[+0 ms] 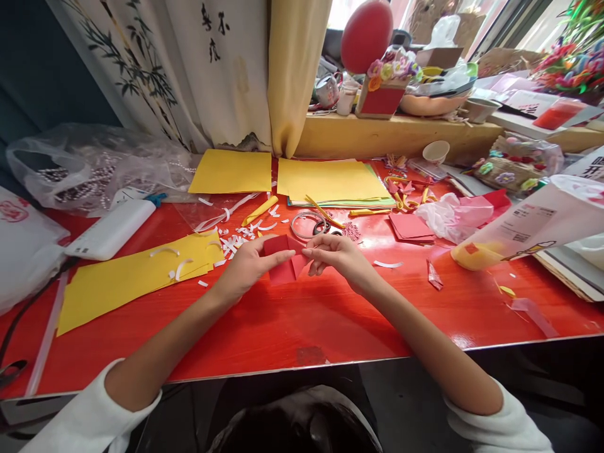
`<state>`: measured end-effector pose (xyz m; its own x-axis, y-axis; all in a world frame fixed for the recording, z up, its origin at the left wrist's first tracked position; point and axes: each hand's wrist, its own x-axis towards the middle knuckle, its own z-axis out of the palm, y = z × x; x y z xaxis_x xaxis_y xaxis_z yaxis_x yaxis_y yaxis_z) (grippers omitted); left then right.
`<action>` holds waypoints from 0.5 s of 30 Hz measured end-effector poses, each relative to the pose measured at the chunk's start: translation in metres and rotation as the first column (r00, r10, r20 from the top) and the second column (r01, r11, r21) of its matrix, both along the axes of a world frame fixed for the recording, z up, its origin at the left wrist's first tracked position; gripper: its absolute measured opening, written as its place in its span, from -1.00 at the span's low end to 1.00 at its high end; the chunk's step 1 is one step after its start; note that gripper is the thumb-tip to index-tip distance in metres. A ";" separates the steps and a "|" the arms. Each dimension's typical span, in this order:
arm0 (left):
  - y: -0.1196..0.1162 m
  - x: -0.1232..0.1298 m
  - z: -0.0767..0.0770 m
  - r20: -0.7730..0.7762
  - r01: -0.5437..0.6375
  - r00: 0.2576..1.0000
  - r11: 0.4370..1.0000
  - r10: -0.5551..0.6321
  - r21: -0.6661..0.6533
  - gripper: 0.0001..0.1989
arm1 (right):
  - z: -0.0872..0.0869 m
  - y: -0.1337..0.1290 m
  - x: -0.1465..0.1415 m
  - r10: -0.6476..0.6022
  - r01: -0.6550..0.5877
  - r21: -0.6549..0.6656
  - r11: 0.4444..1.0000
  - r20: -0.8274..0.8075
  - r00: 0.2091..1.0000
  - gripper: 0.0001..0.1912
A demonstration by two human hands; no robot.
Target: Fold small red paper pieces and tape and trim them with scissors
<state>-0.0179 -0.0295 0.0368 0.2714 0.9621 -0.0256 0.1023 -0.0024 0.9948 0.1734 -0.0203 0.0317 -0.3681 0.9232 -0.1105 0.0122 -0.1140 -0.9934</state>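
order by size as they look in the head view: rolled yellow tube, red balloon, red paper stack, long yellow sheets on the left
1. Long yellow sheets
2. Red balloon
3. Red paper stack
4. Rolled yellow tube

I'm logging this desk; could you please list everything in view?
folded paper: one, red, centre
sheets: several, yellow, back and left
paper squares: uncountable stack, red, right
scraps: many, white, centre-left
rolled paper: several, yellow, centre
flat box: one, white, left
bags: several, clear or white, both sides
large cup: one, white, right
balloon: one, red, windowsill
curtains: several, mixed, back
table: one, red, beneath
sill clutter: uncountable, mixed, right
left grip: one, white-sleeved, centre
right grip: one, white-sleeved, centre
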 end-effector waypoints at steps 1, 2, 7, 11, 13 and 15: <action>-0.001 0.001 -0.001 0.003 0.026 1.000 0.999 -0.026 -0.029 -0.71 | -0.001 0.000 0.000 0.011 -0.011 -0.008 1.000 -0.001 1.000 -0.80; -0.001 0.001 -0.001 0.013 0.044 0.999 0.998 -0.043 -0.047 -0.74 | -0.002 0.000 -0.001 0.021 -0.021 -0.010 1.000 -0.006 1.000 -0.81; 0.000 0.001 -0.001 0.084 0.049 0.995 0.999 -0.050 0.023 -0.80 | 0.000 -0.001 0.000 0.048 -0.048 -0.008 0.999 -0.024 0.999 -0.84; 0.001 0.001 -0.004 0.084 0.056 0.995 0.997 -0.059 0.045 -0.83 | 0.001 0.000 0.002 0.050 -0.051 -0.045 0.998 -0.020 0.999 -0.86; 0.002 0.001 -0.006 0.080 0.061 0.995 0.998 -0.063 0.023 -0.83 | 0.001 0.000 0.003 0.055 -0.057 -0.078 0.995 -0.039 0.998 -0.86; 0.002 0.000 -0.007 0.073 0.059 0.996 0.998 -0.058 -0.005 -0.83 | 0.001 0.001 0.003 0.064 -0.073 -0.115 0.991 -0.077 0.995 -0.86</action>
<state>-0.0179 -0.0273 0.0301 0.3285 0.9444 -0.0103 0.0297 0.0006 0.9996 0.1760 -0.0197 0.0328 -0.4411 0.8777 -0.1871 -0.0484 -0.2314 -0.9717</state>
